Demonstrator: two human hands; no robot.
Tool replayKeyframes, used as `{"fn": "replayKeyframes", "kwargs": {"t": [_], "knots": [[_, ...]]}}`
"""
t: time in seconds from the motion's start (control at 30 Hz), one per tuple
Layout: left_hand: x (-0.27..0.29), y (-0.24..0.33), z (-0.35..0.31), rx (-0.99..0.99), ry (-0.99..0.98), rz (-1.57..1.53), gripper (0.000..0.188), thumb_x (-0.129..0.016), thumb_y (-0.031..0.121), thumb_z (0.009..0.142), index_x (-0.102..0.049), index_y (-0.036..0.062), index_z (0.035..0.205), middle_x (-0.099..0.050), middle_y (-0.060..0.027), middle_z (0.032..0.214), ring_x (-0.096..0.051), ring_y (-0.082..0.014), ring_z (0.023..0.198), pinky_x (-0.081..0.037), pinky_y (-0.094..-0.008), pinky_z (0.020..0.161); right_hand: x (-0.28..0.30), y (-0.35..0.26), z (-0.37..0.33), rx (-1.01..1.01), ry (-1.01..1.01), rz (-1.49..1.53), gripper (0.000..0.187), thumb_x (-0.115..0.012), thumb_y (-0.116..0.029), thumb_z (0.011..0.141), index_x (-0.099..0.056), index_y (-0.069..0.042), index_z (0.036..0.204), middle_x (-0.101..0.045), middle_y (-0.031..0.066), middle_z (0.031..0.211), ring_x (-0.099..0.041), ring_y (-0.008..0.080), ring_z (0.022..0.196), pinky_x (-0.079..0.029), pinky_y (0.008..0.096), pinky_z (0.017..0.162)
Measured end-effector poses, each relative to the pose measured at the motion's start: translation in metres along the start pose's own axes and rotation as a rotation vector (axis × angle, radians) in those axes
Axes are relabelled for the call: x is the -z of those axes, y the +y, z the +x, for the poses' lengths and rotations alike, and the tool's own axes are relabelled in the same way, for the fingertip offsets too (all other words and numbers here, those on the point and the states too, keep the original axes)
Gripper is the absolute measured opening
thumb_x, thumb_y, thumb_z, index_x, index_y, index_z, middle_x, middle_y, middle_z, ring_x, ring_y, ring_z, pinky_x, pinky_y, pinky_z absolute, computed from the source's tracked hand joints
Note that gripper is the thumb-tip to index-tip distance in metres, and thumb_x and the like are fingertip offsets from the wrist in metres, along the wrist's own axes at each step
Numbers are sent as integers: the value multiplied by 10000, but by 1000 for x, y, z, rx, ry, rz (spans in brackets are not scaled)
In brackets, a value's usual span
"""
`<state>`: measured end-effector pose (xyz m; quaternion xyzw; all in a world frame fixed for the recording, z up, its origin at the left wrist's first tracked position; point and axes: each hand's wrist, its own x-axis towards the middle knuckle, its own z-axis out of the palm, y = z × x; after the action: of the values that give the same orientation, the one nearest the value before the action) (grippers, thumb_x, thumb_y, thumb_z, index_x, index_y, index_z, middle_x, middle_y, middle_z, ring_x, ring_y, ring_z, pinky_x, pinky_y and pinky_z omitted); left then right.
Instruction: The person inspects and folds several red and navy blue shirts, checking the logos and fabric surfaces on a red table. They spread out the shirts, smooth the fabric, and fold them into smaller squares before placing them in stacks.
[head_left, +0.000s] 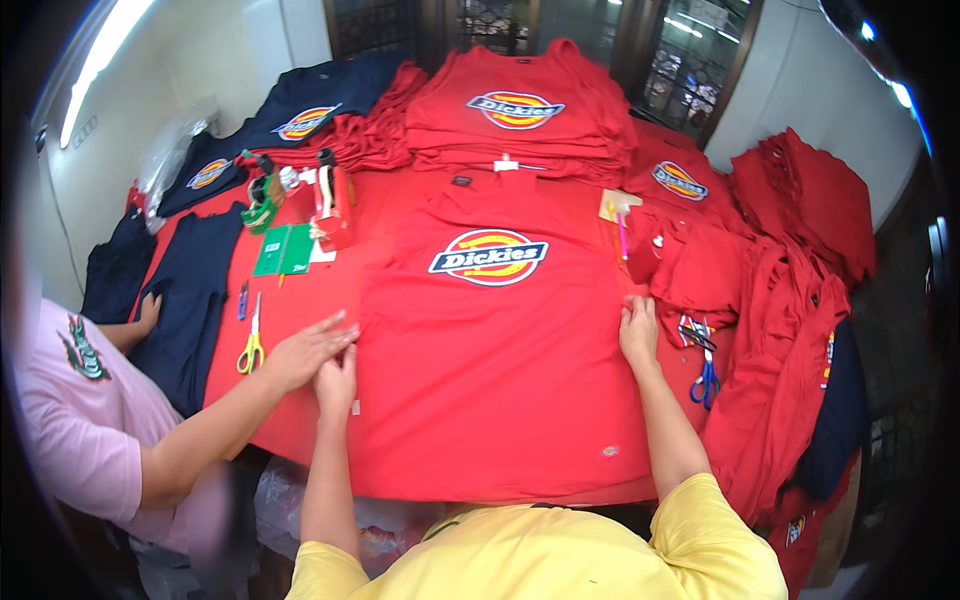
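T-shirt (495, 350) lies flat on the table (300, 300); scissors (251, 345) left of it, shirt stack (520, 120) behind

A small red label (610, 451) sits near the red shirt's (500, 400) lower hem.

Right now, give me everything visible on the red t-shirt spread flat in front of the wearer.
The red t-shirt looks like cotton knit and lies flat, front up, on the red-covered table, collar away from the wearer. It bears an oval chest logo in blue, yellow and white, and a small tag near the hem. The left hand presses its left edge, the right hand its right edge. A co-worker's hand also reaches its left edge.
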<state>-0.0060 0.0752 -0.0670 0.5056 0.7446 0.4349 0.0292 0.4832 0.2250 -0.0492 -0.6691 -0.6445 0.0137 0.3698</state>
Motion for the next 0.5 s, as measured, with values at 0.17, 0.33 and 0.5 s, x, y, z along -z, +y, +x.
{"fn": "replayKeyframes", "kwargs": {"t": [0.17,0.33,0.5], "knots": [[-12,-6,13,151,84,122,361,-541,375,950,-675,52,858,-634,-75,866,-608,-263,792,-463,-399,716,-3,59,-30,-55,109,484,142,-452,-27,964,-580,-1,1017,-609,112,876,-629,197,754,-525,309,684],[-6,7,-4,-38,-62,140,315,-619,356,905,-644,43,927,-600,-86,865,-555,-262,837,-433,-391,761,31,79,-22,-453,-40,1326,225,-507,-192,987,-589,-17,871,-618,91,871,-611,117,717,-492,237,636],[25,22,-32,148,-306,337,348,-685,329,855,-593,9,956,-559,-103,869,-527,-281,872,-415,-425,806,128,0,-93,-195,-682,-318,419,-693,-401,841,-597,3,899,-641,191,885,-644,345,834,-495,457,733]]}}
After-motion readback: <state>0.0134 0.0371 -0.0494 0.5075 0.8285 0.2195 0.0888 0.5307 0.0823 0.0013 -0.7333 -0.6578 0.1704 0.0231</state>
